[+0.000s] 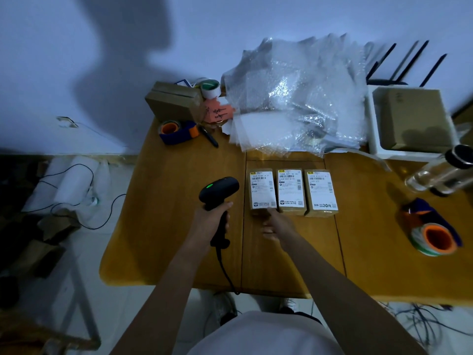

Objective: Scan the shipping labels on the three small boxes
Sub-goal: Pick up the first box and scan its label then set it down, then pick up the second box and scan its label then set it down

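Looks like scanning's just starting: left hand (213,221) clamped on the scanner (218,192), right hand (275,224) loose-fingered touching the leftmost box (262,192), so next aim at its label.

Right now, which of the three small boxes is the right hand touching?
The leftmost box, nearest the scanner. The right hand rests its fingertips at that box's near edge; the middle box and right box lie untouched.

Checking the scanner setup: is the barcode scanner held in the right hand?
No, the left hand grips the barcode scanner; the right hand reaches toward the leftmost box.
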A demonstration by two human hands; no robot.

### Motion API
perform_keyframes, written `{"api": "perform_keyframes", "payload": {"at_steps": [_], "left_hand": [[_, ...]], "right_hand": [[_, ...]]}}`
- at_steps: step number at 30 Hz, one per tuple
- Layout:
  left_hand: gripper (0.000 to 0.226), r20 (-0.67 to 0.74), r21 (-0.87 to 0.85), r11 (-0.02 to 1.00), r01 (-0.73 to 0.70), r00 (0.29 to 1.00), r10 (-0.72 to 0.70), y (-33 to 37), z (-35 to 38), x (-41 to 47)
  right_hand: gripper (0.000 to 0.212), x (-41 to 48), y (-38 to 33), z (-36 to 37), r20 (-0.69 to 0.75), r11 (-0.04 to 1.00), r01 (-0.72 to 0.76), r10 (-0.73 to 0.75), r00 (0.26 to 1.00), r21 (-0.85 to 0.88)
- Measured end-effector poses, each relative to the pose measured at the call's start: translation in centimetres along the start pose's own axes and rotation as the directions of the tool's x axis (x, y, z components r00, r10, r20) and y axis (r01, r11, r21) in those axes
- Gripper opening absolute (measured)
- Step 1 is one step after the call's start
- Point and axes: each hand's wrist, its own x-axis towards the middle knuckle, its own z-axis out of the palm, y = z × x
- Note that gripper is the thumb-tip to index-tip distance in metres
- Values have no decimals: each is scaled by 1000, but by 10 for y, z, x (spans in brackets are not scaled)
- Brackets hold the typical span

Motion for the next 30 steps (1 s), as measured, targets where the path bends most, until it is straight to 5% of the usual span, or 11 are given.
{"api": "perform_keyframes", "payload": {"at_steps": [7, 12, 21, 30], "left_hand": [[18, 35, 69, 997, -44, 999, 42, 3, 20, -1], [16, 71, 70, 994, -79, 995, 74, 9, 35, -6], [14, 75, 74, 994, -78, 995, 73, 8, 39, -10], [14, 42, 66, 995, -70, 997, 68, 7, 38, -11]], "right_hand": [[33, -15, -19, -21, -83, 974, 141, -157, 984, -176], [19, -5, -35, -35, -238, 853, 238, -379, 894, -464], [77, 5, -44, -59, -190, 467, 85, -511, 838, -880], [91, 19, -51, -58, -139, 348, 48, -493, 859, -936]]}}
